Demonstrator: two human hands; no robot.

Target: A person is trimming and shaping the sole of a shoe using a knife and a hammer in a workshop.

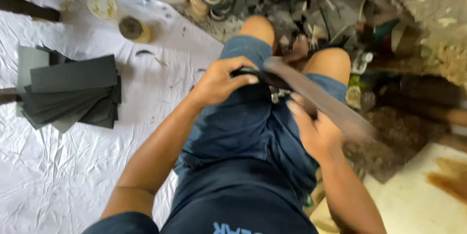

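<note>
My left hand (221, 81) is closed on the dark end of a long grey strip (316, 98) over my lap. The strip runs down to the right, blurred by motion, and passes across my right hand (314, 129), whose fingers curl around it. A small metal piece (278, 95) shows between the two hands, just under the strip. I sit in blue denim shorts with both knees bare.
A fanned stack of dark grey sheets (73, 93) lies on white crumpled cloth (58, 175) at the left. Two small open tins (116, 17) sit farther back. Dark scraps and cut pieces (311, 10) are heaped beyond my knees. A pale stained surface (428, 195) is at lower right.
</note>
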